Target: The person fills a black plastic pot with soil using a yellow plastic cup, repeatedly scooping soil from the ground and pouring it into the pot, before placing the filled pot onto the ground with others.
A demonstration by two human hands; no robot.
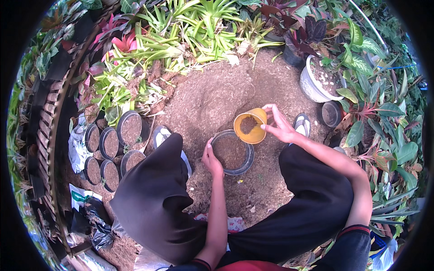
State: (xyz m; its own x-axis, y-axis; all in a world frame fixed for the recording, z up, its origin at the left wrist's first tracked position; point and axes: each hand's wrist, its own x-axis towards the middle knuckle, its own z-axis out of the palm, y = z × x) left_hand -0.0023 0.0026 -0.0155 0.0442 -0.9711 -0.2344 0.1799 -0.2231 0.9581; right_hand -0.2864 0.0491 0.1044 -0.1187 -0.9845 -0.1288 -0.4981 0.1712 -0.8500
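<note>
My right hand (280, 126) grips a yellow plastic pot (257, 136) by its base and side. The pot is tilted, its mouth turned towards the lower left, with some dark soil inside. It is over the upper right rim of a round black plastic pot (251, 159), which stands on the ground between my feet and is largely filled with brown soil (229, 153). My left hand (213, 159) rests against the left side of the black pot, fingers along its outer wall.
Several soil-filled black pots (110, 144) stand at the left, beside plastic bags (77, 145). Uprooted green plants (190, 37) lie in a heap at the top. A white pot (310, 84) and a small dark pot (331, 114) are at the right, near leafy plants.
</note>
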